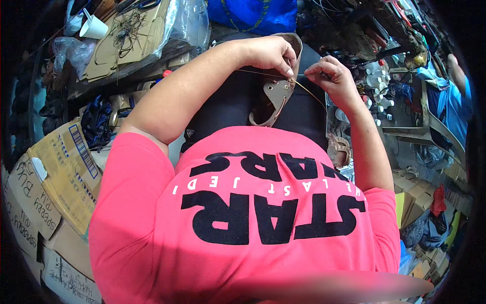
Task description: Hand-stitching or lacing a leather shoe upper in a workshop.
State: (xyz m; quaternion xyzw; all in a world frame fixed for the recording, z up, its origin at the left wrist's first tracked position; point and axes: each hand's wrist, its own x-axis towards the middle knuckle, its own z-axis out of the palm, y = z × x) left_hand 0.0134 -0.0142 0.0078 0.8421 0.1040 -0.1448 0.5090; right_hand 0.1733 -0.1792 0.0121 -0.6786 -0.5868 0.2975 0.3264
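Observation:
A brown leather shoe upper (278,91) with metal eyelets rests over my lap, its curved edge rising behind my left hand. My left hand (273,54) is closed, thumb and fingers pinched at the edge of the leather close to the eyelets. A tan cord (310,92) comes out of the leather by those fingertips and curves down to the right; a thinner strand runs off to the left. Just right of the shoe upper, my right hand (334,81) is raised with its fingertips pinched together. A thin pale piece shows at their tips, too small to name.
Cardboard patterns (119,48) with a tangle of cords and a white cup (94,27) lie at the upper left. A blue bag (253,15) is ahead. Small bottles (377,81) and a chair (430,121) stand at right; cardboard boxes (63,172) fill the left.

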